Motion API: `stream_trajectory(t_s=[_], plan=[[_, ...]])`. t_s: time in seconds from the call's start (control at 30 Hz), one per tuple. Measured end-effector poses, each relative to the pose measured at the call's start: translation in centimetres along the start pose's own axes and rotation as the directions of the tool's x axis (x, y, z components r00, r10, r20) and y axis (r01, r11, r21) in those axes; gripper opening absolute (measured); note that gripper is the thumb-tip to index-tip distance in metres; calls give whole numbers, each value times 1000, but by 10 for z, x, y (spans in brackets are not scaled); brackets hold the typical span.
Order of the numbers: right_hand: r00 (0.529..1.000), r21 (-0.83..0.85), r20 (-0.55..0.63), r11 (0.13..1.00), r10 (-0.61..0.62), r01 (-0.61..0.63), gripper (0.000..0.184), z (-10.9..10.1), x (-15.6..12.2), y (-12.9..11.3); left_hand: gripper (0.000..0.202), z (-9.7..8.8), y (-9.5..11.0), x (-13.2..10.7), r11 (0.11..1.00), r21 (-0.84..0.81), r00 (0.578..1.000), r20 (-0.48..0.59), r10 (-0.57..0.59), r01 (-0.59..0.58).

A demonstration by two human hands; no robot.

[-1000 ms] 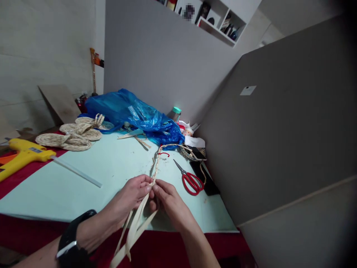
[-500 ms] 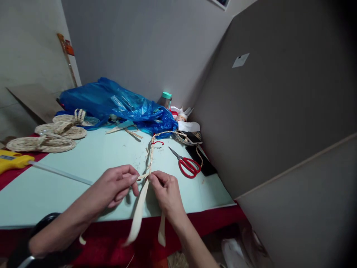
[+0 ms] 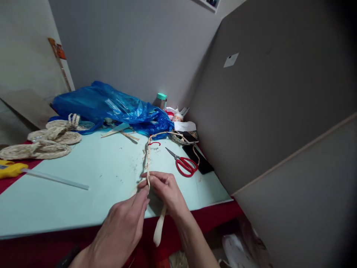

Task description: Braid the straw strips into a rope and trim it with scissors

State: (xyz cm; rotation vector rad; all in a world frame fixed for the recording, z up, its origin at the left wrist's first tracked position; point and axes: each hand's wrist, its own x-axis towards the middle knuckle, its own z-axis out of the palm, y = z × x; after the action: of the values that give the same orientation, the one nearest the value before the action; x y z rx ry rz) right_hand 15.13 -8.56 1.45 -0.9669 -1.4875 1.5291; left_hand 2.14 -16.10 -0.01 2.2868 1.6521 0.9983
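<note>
A thin pale straw braid (image 3: 148,156) runs from the phone at the back down toward me. At its near end my right hand (image 3: 166,188) pinches it between thumb and fingers. My left hand (image 3: 125,217) is just below, its fingers closed on a loose straw strand of the braid; its fingertips are partly hidden. One wide pale strip (image 3: 159,227) hangs past the table edge under my right hand. A short red cord (image 3: 154,143) lies across the braid's upper part.
Red-handled scissors (image 3: 186,166) lie right of the braid. A yellow glue gun (image 3: 11,169) sits left, near coiled straw soles (image 3: 37,149). A blue plastic bag (image 3: 111,106), a green-lidded bottle (image 3: 161,100) and a phone (image 3: 187,137) are at the back.
My left hand has come in from the left to below the right hand, drawing a strand down toward me. My right hand keeps its pinch. The view has shifted slightly.
</note>
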Motion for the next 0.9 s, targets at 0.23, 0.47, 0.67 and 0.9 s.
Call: stream_trajectory(t_s=[0.23,0.47,0.67,0.9], plan=[[1000,72,29,997,3,-5,26,-7,-2,3,28,-28,-14,29,961,-175,974,115,-194,212],[995,55,97,998,-10,5,25,-11,-4,2,23,-16,-16,60,456,-680,817,508,-272,575],[991,-261,125,962,-55,86,26,-11,-11,-7,28,-8,-20,56,246,-698,735,589,-336,672],[981,-963,-46,269,-186,6,9,8,-30,-14,21,-6,-12,53,472,-646,793,398,-462,600]])
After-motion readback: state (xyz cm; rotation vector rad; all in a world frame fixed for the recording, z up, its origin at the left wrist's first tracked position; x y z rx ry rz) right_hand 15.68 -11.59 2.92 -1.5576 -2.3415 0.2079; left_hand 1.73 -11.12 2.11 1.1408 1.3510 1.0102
